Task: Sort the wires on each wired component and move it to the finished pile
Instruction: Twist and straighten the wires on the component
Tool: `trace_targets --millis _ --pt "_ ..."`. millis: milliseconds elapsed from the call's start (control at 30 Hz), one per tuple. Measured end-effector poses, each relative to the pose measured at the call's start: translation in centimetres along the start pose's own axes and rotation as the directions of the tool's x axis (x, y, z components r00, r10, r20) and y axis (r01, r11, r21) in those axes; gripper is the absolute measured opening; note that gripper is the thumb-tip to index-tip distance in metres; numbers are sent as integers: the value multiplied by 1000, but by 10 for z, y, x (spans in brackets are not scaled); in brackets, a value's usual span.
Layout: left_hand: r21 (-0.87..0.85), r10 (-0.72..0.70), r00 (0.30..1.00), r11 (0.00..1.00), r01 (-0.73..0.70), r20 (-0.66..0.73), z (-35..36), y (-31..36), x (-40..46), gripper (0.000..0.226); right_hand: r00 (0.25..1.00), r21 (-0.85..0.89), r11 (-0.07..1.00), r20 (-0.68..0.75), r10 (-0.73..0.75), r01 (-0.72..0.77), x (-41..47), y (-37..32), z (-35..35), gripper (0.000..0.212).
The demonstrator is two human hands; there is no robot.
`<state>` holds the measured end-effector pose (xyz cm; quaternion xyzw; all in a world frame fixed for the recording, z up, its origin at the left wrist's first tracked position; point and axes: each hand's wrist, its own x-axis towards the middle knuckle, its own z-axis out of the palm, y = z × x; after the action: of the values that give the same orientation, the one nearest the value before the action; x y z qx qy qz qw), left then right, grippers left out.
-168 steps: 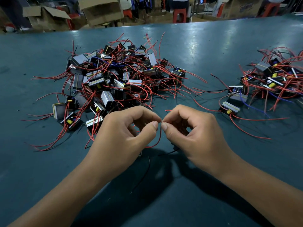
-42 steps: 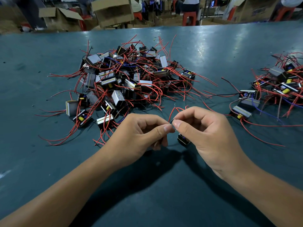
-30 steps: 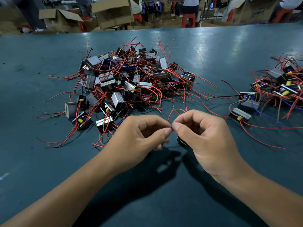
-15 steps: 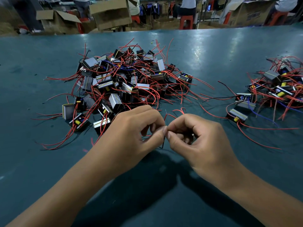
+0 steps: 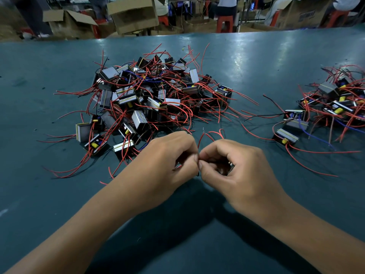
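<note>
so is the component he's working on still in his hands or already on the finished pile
In hand. Both the left hand and right hand pinch its red wires at the table's near middle; the finished pile lies apart, far right.

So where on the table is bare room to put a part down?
Bare table lies between the big pile and the right pile, though loose wires cross its near part. Also bare: far left and before the arms. Crowded around both piles.

dim overhead light | glare on table (image 5: 243,56) far side | dark forearm shadows | edges bowed, background soft
</note>
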<state>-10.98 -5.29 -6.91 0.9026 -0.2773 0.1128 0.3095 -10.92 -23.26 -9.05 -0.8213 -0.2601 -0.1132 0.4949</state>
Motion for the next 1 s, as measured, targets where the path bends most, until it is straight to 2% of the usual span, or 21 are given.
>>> trace_targets --millis 267,367,467,533,600,633,767,833,1000 --pt "-15 -28 1000 999 28 14 -1 3 -1 20 1000 9 1000 7 -6 6 -1 1 0 8" --pt "-118 -162 987 979 163 14 2 6 -3 19 998 -89 994 -1 -67 67 -2 1 1 7" --pt "-265 -354 933 895 358 67 7 10 -4 26 990 -216 966 14 -142 142 -3 0 2 2" --pt "-391 -473 872 784 482 126 8 10 -4 30 981 -283 940 46 -188 193 -3 -1 4 5" --pt "-472 -531 824 686 554 196 5 11 -3 25 979 -288 936 53 -197 204 -4 -1 4 6" --pt "-467 -516 834 698 543 199 3 10 -3 23 981 -268 944 47 -186 191 -3 -1 3 5" --pt "-294 -331 940 894 339 75 -4 9 -4 17 990 -204 969 20 -139 140 -1 0 0 5" --pt "-283 -289 956 913 294 60 -6 10 -5 17 991 -203 970 13 -136 136 -1 0 -1 5" --pt "-284 -283 957 914 290 66 -7 7 -5 22 991 -188 974 14 -130 130 -2 2 -2 6"
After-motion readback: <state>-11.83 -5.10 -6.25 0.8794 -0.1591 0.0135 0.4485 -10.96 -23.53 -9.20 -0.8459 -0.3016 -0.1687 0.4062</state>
